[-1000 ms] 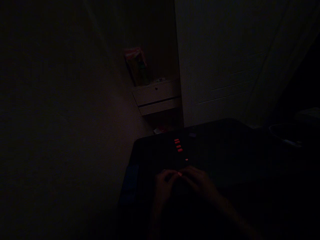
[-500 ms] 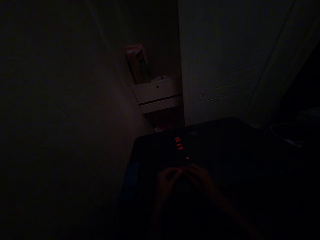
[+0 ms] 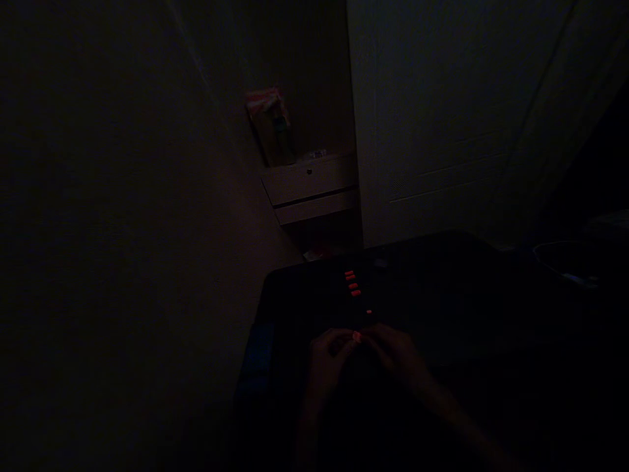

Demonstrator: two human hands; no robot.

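The held red piece (image 3: 357, 337) — mostly hidden a moment ago — now shows more.

Deep shadow hides most detail. Between the fingertips of the left hand (image 3: 325, 359) and right hand (image 3: 399, 351), a small red piece (image 3: 357, 337) is partly covered, its shape too small to tell. Both forearms fade into darkness toward the bottom edge. Beyond the hands, markings on four red bars (image 3: 352, 286) are unreadable. Left of the left hand, a blue item (image 3: 258, 354) is too dim to identify. Far ahead of it, print on a packet (image 3: 269, 124) is blurred. Well right of the right hand, a pale loop (image 3: 560, 263) is indistinct.
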